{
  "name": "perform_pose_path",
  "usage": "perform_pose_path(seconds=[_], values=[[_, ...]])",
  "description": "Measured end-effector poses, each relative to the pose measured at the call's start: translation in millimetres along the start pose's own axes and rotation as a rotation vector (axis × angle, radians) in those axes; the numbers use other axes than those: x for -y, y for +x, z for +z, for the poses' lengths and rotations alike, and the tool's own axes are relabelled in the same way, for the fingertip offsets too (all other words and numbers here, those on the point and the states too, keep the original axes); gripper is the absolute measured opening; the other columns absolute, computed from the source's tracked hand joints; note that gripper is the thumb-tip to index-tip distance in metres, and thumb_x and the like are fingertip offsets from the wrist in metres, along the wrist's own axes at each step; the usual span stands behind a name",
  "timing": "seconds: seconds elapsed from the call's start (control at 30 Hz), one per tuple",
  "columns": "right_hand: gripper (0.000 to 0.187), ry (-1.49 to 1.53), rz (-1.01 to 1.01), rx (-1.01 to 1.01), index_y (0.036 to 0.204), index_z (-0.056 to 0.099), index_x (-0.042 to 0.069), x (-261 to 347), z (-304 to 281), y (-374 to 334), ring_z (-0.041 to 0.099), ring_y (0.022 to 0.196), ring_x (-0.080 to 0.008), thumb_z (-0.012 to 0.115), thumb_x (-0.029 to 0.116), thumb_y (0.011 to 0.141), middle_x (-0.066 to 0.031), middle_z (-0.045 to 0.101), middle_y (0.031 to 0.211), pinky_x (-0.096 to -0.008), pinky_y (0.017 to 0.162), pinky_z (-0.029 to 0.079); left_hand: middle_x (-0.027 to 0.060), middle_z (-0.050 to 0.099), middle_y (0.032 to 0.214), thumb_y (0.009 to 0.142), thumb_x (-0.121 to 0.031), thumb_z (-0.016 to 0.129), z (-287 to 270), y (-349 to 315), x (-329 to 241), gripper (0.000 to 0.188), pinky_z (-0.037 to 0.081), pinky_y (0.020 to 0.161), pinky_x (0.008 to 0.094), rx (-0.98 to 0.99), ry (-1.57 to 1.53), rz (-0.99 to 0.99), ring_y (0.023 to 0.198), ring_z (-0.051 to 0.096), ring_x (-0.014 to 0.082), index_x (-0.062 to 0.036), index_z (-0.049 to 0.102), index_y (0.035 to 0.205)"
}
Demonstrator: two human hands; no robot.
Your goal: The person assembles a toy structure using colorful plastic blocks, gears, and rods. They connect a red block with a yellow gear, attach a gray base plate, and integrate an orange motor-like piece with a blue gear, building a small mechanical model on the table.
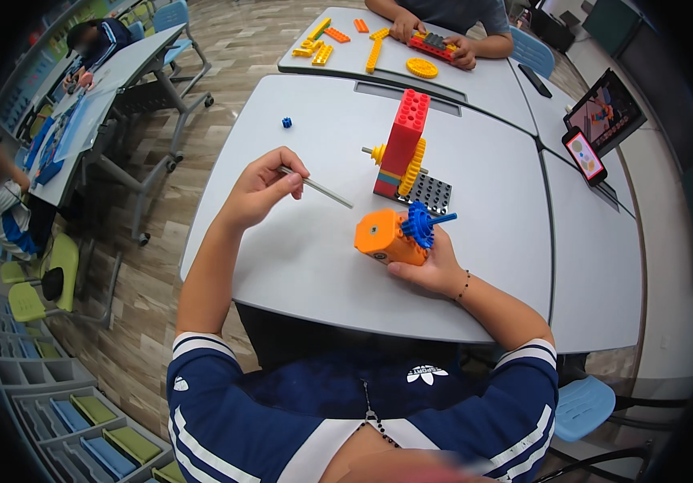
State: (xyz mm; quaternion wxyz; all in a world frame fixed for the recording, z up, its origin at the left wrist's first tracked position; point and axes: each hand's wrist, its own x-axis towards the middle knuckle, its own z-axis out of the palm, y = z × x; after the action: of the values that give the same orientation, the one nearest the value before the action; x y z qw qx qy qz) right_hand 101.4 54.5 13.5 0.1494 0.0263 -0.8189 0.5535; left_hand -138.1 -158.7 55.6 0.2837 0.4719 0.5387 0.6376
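My left hand [268,187] pinches one end of a thin grey axle rod [326,192], which points right and slightly down toward an orange motor block [384,235]. My right hand [435,264] is wrapped round that block from below and the right. A blue gear [419,224] with a blue axle sticking out sits on the block's right side. Just beyond stands a tower of red bricks [402,141] on a dark studded plate [431,193]. The tower carries a large yellow gear [413,167] on its right and a small yellow pulley [378,154] on its left.
A small blue piece [287,122] lies at the table's far left. Across the table, another person's hands [462,53] hold a red and black brick build, near a yellow gear [422,68] and loose yellow and orange parts. A phone [585,156] and a tablet [606,111] stand at right.
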Motion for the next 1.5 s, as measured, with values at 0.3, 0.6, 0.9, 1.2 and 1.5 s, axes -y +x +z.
perform_pose_path(seconds=[0.3,0.6,0.9,1.2,1.5], values=[[0.061,-0.029,-0.031,-0.032,0.118,0.051,0.001,-6,3,2,0.060,0.101,-0.0185,0.084,0.019,0.070,-0.0104,0.060,0.112,-0.0329,0.091,0.048,0.0036,0.058,0.085,0.093,-0.006,0.055,30,-4,3,0.005,0.048,0.070,0.0251,0.093,0.171,-0.022,0.077,0.056,0.0099,-0.0021,0.056,0.096],[0.060,-0.072,-0.086,-0.093,0.116,0.054,0.001,-6,4,3,0.063,0.094,-0.0211,0.084,0.023,0.068,-0.0105,0.062,0.106,-0.0319,0.086,0.050,0.0051,0.059,0.081,0.092,-0.003,0.052,33,-5,12,0.004,0.047,0.069,0.0265,0.065,0.254,0.078,0.075,0.058,0.0117,-0.0020,0.054,0.095],[0.057,-0.305,-0.156,-0.109,0.110,0.057,0.001,-2,-6,5,0.065,0.086,-0.0236,0.084,0.023,0.065,-0.0120,0.063,0.102,-0.0322,0.077,0.053,0.0061,0.059,0.084,0.094,-0.002,0.051,42,-6,20,0.002,0.049,0.076,0.0291,0.060,0.257,0.100,0.077,0.060,0.0136,-0.0024,0.052,0.097],[0.053,-0.184,-0.203,-0.105,0.104,0.059,0.002,-3,-8,4,0.066,0.080,-0.0221,0.084,0.025,0.063,-0.0102,0.064,0.094,-0.0312,0.074,0.053,0.0054,0.057,0.084,0.095,0.001,0.049,43,-10,23,0.005,0.043,0.104,0.0432,0.129,0.250,0.197,0.078,0.061,0.0147,-0.0033,0.050,0.095],[0.054,-0.536,-0.314,-0.183,0.101,0.059,0.003,2,-14,4,0.059,0.063,-0.0265,0.082,0.026,0.058,-0.0094,0.057,0.080,-0.0350,0.057,0.049,0.0061,0.057,0.088,0.099,-0.008,0.048,56,-13,31,0.006,0.049,0.080,0.0269,0.018,0.127,0.021,0.083,0.060,0.0112,-0.0025,0.049,0.097]])
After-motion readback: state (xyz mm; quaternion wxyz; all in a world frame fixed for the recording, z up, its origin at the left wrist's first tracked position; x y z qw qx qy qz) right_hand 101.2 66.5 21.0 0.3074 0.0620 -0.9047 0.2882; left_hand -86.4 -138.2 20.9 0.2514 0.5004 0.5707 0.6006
